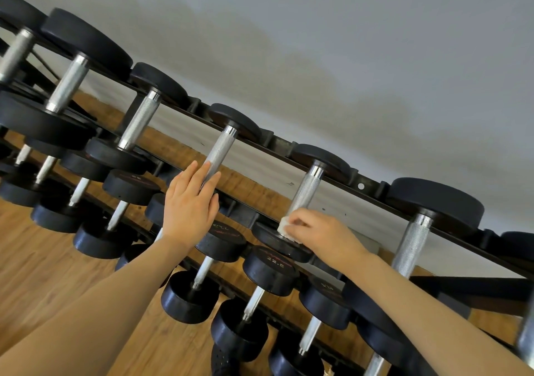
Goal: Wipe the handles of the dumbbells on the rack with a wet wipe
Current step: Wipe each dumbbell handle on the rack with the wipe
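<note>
My right hand [319, 235] covers most of the wet wipe [284, 225] (only a white corner shows). My left hand [189, 205] hides the neighbouring handle's lower end. The frame edges cut off the rack [361, 185] on both sides.

Left hand [189, 202] reaches forward, fingers straight; right hand [320, 235] has its grip curled, pinching

Grey wall [375, 43] behind, wood-plank floor [34, 260] below, perforated black object [224, 361] at bottom edge.
</note>
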